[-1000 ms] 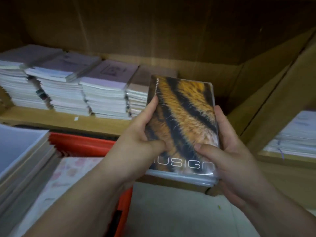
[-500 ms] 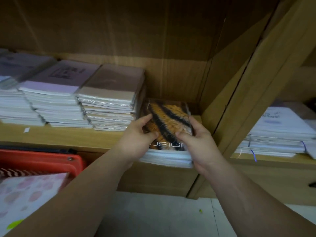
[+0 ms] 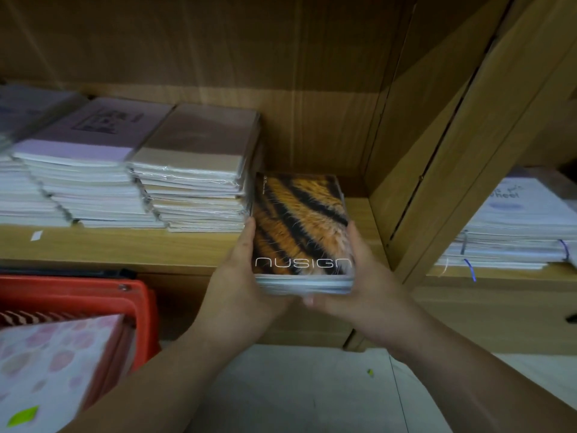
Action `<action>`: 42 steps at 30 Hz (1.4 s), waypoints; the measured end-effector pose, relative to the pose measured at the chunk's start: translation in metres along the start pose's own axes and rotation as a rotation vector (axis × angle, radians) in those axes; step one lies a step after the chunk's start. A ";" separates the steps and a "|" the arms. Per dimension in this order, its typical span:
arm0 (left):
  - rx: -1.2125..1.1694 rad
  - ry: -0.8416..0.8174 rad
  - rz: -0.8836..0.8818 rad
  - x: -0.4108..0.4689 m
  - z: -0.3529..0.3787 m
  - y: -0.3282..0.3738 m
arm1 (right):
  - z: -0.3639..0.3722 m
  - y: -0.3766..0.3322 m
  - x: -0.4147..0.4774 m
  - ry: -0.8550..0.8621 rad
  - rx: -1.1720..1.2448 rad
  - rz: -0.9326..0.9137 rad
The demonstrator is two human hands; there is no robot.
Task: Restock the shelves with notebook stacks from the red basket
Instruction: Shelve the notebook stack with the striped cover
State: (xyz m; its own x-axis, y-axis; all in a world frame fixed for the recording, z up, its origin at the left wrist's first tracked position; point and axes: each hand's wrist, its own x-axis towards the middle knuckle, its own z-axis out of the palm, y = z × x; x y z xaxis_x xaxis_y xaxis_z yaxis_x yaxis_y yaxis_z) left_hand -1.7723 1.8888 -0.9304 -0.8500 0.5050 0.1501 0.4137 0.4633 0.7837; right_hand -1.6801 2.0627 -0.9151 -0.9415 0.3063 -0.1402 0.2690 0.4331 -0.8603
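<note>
Two bare hands are in view: one left hand (image 3: 237,295) and one right hand (image 3: 365,295). Between them is one wrapped stack of tiger-stripe notebooks (image 3: 299,226). On the wooden shelf (image 3: 125,245) I count at least three more stacks: one beige-covered stack (image 3: 196,170), one lilac-covered stack (image 3: 84,157) and one pale stack (image 3: 18,195) cut by the left edge. The neighbouring compartment shows one white paper stack (image 3: 518,232). There is one red plastic basket (image 3: 78,295), with one pink-dotted notebook pile (image 3: 53,364) in it.
</note>
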 end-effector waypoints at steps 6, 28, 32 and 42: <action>0.378 0.010 0.017 0.020 -0.003 -0.001 | -0.002 0.004 0.025 0.131 -0.415 -0.016; 0.358 0.264 0.313 0.061 0.007 -0.013 | -0.004 0.026 0.064 0.278 -0.151 -0.181; 0.387 0.335 0.092 0.070 0.001 -0.003 | -0.011 0.018 0.072 0.247 -0.047 -0.150; 0.859 0.080 0.480 0.099 0.022 0.000 | -0.015 0.009 0.118 0.281 0.494 0.010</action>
State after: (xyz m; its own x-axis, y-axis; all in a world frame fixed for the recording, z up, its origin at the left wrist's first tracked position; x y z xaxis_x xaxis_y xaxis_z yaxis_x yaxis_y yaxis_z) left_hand -1.8492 1.9550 -0.9284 -0.5364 0.7418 0.4025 0.7899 0.6092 -0.0702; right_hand -1.7861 2.1155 -0.9322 -0.8311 0.5515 -0.0722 0.0876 0.0016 -0.9962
